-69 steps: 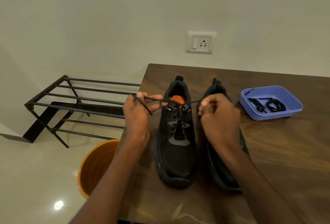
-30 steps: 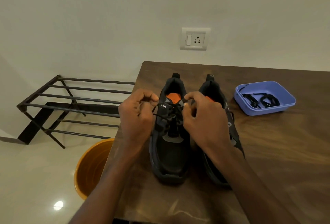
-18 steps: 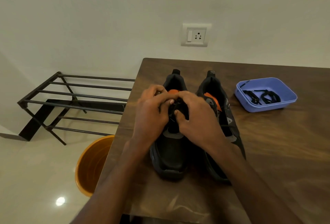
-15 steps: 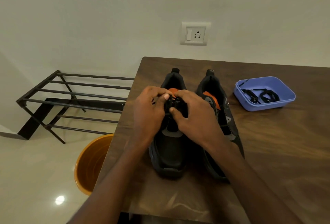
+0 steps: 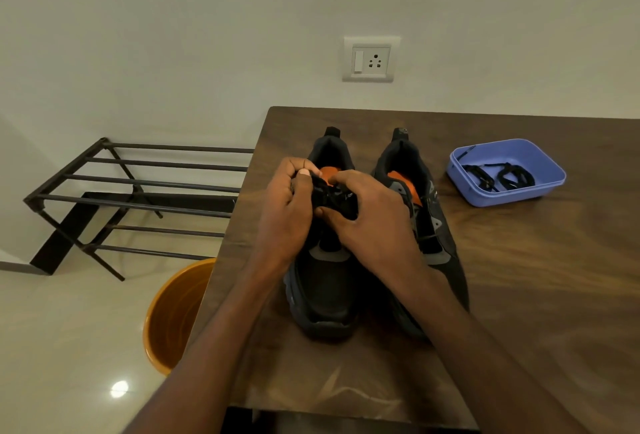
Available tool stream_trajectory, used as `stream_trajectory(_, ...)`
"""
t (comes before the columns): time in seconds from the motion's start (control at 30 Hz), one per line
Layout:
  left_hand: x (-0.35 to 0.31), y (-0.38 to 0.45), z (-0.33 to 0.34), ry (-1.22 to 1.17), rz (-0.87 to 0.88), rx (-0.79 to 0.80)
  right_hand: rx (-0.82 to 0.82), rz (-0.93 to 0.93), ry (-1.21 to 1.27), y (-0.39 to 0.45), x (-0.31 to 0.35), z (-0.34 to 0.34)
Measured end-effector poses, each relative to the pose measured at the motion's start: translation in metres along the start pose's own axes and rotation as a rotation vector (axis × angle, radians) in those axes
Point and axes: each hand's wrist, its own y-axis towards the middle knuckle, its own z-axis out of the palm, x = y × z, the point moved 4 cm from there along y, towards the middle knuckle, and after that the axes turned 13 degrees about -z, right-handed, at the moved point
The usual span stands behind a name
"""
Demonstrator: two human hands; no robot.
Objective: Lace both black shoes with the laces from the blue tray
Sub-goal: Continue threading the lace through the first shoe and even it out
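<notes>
Two black shoes stand side by side on the wooden table (image 5: 536, 260), toes toward me. The left shoe (image 5: 325, 291) has a black lace (image 5: 327, 193) bunched at its tongue. My left hand (image 5: 284, 215) pinches that lace with thumb and fingers over the shoe's opening. My right hand (image 5: 370, 222) grips the lace and the tongue from the right, fingers curled. The right shoe (image 5: 440, 225) lies partly behind my right wrist. A blue tray (image 5: 509, 198) at the right holds another black lace (image 5: 498, 175).
An orange bucket (image 5: 173, 316) stands on the floor beside the table's left edge. A black metal rack (image 5: 114, 198) sits on the floor at the left. A wall socket (image 5: 370, 59) is above the table's far edge.
My hands came together from pulling the lace ends apart on either side of the left shoe. Both now work the lace at the shoe's tongue.
</notes>
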Motion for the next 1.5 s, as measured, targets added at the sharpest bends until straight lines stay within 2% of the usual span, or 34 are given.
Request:
stream_trajectory(0.07, 0.001, 0.001, -0.004, 0.161, 0.08, -0.018, -0.011, 0.012, 0.007, 0.0, -0.001, 0.0)
stream_trajectory(0.17, 0.0, 0.002, -0.009, 0.636, 0.227, -0.069, -0.02, 0.016, 0.013, 0.0, -0.001, 0.002)
stream_trajectory(0.2, -0.002, 0.003, -0.011, 0.682, 0.234, -0.071, -0.025, 0.02, 0.007, 0.0, 0.0, 0.002)
stream_trajectory(0.23, -0.006, 0.002, -0.013, 0.615, 0.234, -0.058, -0.03, 0.025, 0.001, 0.0, 0.0, 0.002)
stream_trajectory(0.27, -0.014, -0.002, -0.016, 0.438, 0.222, -0.029, -0.035, 0.031, 0.001, 0.0, 0.0, 0.001)
stream_trajectory(0.37, -0.047, -0.016, -0.029, -0.37, 0.175, 0.055, -0.033, 0.07, 0.032, -0.001, -0.001, 0.001)
stream_trajectory(0.4, -0.052, -0.018, -0.035, -0.544, 0.161, 0.051, -0.035, 0.076, 0.047, -0.001, -0.001, 0.002)
stream_trajectory(0.43, -0.053, -0.02, -0.039, -0.617, 0.138, 0.041, -0.046, 0.076, 0.058, -0.001, -0.002, 0.003)
stream_trajectory(0.5, -0.043, -0.02, -0.042, -0.501, 0.079, -0.021, -0.094, 0.072, 0.067, -0.003, -0.002, 0.006)
stream_trajectory(0.63, -0.005, -0.014, -0.037, 0.031, 0.048, -0.076, -0.21, 0.032, 0.145, -0.001, 0.005, -0.002)
stream_trajectory(0.7, 0.007, -0.01, -0.036, 0.189, 0.065, -0.06, -0.275, 0.077, 0.434, 0.002, 0.009, -0.012)
stream_trajectory(0.8, 0.018, -0.004, -0.033, 0.326, 0.07, -0.114, -0.46, 0.192, 1.106, 0.004, 0.009, -0.038)
stream_trajectory(0.87, 0.02, -0.003, -0.032, 0.375, 0.06, -0.196, -0.606, 0.22, 1.297, 0.002, 0.002, -0.059)
stream_trajectory(0.93, 0.019, -0.003, -0.033, 0.443, 0.075, -0.294, -0.682, 0.235, 1.218, -0.002, -0.011, -0.074)
stream_trajectory(1.0, 0.016, -0.001, -0.033, 0.486, 0.159, -0.331, -0.694, 0.209, 1.017, -0.008, -0.023, -0.087)
stream_trajectory(1.13, 0.011, 0.002, -0.016, 0.528, 0.241, -0.138, -0.638, 0.099, 0.655, -0.015, -0.028, -0.107)
stream_trajectory(1.27, 0.013, 0.002, -0.003, 0.641, 0.309, -0.063, -0.865, 0.197, 0.577, -0.023, -0.033, -0.123)
stream_trajectory(1.3, 0.014, 0.003, -0.004, 0.632, 0.301, -0.072, -0.834, 0.21, 0.44, -0.022, -0.033, -0.125)
stream_trajectory(1.33, 0.014, 0.004, -0.004, 0.612, 0.287, -0.082, -0.718, 0.206, 0.234, -0.021, -0.034, -0.123)
stream_trajectory(1.4, 0.013, 0.005, -0.004, 0.53, 0.25, -0.083, -0.4, 0.211, -0.166, -0.02, -0.034, -0.107)
stream_trajectory(1.43, 0.013, 0.004, -0.003, 0.492, 0.233, -0.079, -0.322, 0.198, -0.306, -0.019, -0.03, -0.099)
stream_trajectory(1.5, 0.01, 0.003, -0.003, 0.494, 0.238, -0.082, -0.303, 0.09, -0.405, -0.016, -0.015, -0.086)
